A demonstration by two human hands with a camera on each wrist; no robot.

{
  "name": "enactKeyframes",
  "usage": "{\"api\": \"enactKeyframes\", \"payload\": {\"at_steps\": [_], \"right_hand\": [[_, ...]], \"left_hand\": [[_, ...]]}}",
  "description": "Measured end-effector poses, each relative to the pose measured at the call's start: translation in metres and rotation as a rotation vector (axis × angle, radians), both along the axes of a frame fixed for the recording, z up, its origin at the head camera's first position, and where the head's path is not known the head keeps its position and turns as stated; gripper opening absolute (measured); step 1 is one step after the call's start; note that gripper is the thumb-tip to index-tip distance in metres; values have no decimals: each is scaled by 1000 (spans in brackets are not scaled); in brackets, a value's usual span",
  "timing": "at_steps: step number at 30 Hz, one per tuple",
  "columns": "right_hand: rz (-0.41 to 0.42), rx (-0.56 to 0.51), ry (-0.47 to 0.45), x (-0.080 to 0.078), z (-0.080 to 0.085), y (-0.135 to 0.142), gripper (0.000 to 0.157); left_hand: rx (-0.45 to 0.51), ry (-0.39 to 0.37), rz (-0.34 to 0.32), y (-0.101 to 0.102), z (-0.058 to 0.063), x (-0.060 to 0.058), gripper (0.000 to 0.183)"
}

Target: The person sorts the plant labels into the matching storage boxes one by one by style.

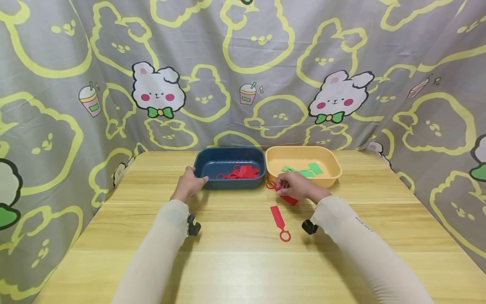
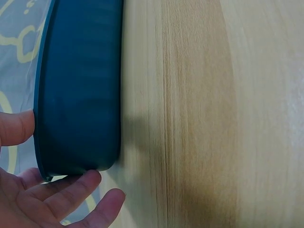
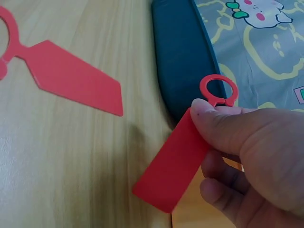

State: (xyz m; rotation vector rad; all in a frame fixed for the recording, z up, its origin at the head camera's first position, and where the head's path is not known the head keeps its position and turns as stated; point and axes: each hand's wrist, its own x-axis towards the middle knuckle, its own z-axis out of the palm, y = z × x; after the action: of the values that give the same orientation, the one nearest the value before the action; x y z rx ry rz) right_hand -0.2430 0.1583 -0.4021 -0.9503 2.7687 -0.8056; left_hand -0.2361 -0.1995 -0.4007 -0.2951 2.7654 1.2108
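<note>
My right hand (image 1: pixel 297 185) pinches a flat red ring tag (image 3: pixel 175 156) between thumb and fingers, near its ring end. It is above the table, in front of the yellow bin (image 1: pixel 334 179). A second red ring tag (image 1: pixel 278 217) lies on the table closer to me, its ring pointing toward me. At the left end of the dark blue bin (image 1: pixel 228 184), my left hand (image 1: pixel 188 184) grips the corner. In the left wrist view the thumb touches the rim, and fingers (image 2: pixel 78 190) rest against the end wall.
Several red tags (image 1: pixel 243 172) lie in the blue bin. Green tags (image 1: pixel 314 168) lie in the yellow bin, partly hidden behind my right hand. The bins stand side by side at the back of the wooden table (image 1: pixel 235 261), before a patterned curtain (image 1: pixel 212 50).
</note>
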Motion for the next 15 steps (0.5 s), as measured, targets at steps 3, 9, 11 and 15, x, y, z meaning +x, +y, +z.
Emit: {"api": "enactKeyframes", "payload": {"at_steps": [3, 9, 11, 15], "right_hand": [[-6, -21, 5, 0, 3, -1, 15], [-39, -48, -15, 1, 9, -5, 11], [-49, -52, -9, 1, 10, -6, 11], [-69, -68, 17, -2, 12, -8, 11]], "left_hand": [[4, -3, 2, 0, 0, 0, 72], [8, -8, 4, 1, 0, 0, 72], [8, -9, 5, 0, 0, 0, 72], [9, -9, 6, 1, 0, -1, 73]]}}
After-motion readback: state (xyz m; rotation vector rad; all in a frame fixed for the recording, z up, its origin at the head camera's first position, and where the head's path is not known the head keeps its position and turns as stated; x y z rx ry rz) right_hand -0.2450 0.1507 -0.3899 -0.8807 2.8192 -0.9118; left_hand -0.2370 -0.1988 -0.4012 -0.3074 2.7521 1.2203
